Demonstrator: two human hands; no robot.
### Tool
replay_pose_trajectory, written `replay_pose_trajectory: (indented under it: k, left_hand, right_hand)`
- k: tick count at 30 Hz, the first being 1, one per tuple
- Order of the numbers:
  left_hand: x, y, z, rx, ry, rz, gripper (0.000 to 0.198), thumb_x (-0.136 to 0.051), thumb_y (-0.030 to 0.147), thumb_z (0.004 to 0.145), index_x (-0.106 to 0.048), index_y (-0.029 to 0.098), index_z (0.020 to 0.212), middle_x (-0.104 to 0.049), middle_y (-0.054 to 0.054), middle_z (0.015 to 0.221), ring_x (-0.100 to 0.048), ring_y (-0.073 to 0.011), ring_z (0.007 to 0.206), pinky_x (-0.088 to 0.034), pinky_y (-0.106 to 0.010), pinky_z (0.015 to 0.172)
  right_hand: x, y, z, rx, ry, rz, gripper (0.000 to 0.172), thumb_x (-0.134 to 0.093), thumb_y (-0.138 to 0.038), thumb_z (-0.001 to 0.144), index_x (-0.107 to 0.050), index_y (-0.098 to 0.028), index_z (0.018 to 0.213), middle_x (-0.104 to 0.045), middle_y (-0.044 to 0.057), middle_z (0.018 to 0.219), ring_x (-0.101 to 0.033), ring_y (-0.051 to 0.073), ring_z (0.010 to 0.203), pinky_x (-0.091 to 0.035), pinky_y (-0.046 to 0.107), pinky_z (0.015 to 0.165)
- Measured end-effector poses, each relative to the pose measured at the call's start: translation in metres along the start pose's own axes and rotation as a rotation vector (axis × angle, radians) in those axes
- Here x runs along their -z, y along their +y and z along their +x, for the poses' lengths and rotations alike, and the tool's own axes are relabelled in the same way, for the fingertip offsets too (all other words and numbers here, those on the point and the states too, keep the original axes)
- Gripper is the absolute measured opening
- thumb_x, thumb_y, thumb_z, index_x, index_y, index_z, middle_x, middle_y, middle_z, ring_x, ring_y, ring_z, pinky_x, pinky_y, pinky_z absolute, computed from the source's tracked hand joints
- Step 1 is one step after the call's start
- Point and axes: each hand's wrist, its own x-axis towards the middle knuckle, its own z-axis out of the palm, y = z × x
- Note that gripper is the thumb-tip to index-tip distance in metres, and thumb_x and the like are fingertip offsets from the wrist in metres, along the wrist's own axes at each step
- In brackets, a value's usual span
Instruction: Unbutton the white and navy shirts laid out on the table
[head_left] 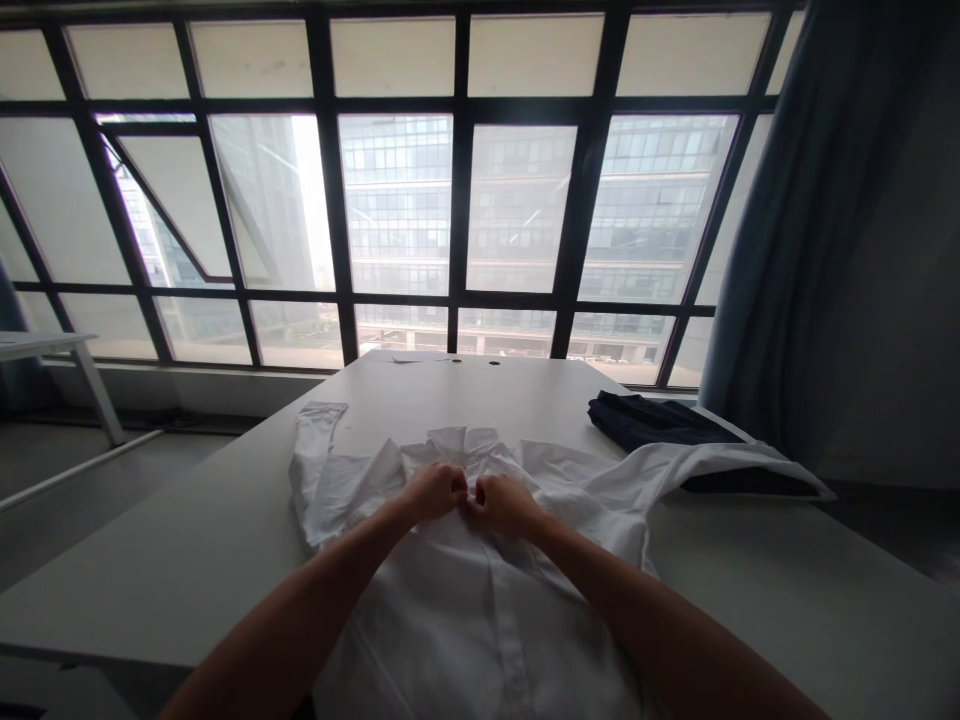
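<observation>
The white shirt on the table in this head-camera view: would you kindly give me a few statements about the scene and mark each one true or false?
1. The left hand and the right hand pinch a white button-front shirt near its collar. True.
2. The shirt hangs on a hanger. False: it lies spread on a pale table.
3. A folded dark navy garment lies on the table, to the right of the collar. True.
4. The right hand holds a pair of scissors. False: it holds only shirt fabric.
5. A blue curtain hangs at the right of a dark-framed window. True.
</observation>
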Motion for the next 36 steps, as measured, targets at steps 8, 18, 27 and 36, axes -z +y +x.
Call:
replay_pose_trajectory:
  k: [8, 18, 27, 36]
  left_hand:
    - [-0.002, 0.003, 0.0, -0.006, -0.026, -0.001, 0.02, -0.064, 0.032, 0.079, -0.076, 0.018, 0.086, -0.073, -0.005, 0.081, -0.063, -0.0183, 0.071, -0.044, -0.025, 0.067]
    - [-0.017, 0.006, 0.002, -0.004, 0.051, -0.272, 0.029, -0.056, 0.035, 0.081, -0.077, 0.015, 0.085, -0.072, -0.003, 0.071, -0.062, -0.0158, 0.065, -0.04, -0.021, 0.057]
    - [-0.017, 0.012, 0.004, -0.06, 0.162, -0.217, 0.022, -0.055, 0.019, 0.076, -0.076, 0.013, 0.075, -0.069, -0.003, 0.064, -0.057, -0.0136, 0.06, -0.037, -0.022, 0.058]
    - [-0.013, 0.011, 0.001, -0.156, 0.043, -0.324, 0.013, -0.06, 0.017, 0.075, -0.073, 0.012, 0.074, -0.069, -0.003, 0.069, -0.056, -0.0133, 0.066, -0.042, -0.022, 0.064]
  right_hand:
    - [0.003, 0.008, 0.008, -0.037, 0.004, 0.09, 0.02, -0.053, -0.025, 0.08, -0.068, -0.016, 0.07, -0.071, 0.009, 0.073, -0.063, 0.017, 0.068, -0.038, 0.022, 0.057]
    - [0.004, 0.032, 0.01, -0.04, -0.142, 0.994, 0.007, -0.051, -0.022, 0.078, -0.055, -0.018, 0.074, -0.055, -0.005, 0.055, -0.056, 0.011, 0.046, -0.043, 0.019, 0.044]
    - [0.002, 0.035, 0.012, -0.021, -0.197, 0.883, 0.011, -0.049, -0.02, 0.076, -0.056, -0.016, 0.069, -0.057, -0.004, 0.053, -0.059, 0.012, 0.044, -0.038, 0.017, 0.037]
    - [0.013, 0.035, 0.002, 0.003, -0.265, 0.697, 0.013, -0.048, -0.018, 0.077, -0.058, -0.016, 0.07, -0.056, -0.004, 0.052, -0.055, 0.011, 0.049, -0.036, 0.017, 0.045]
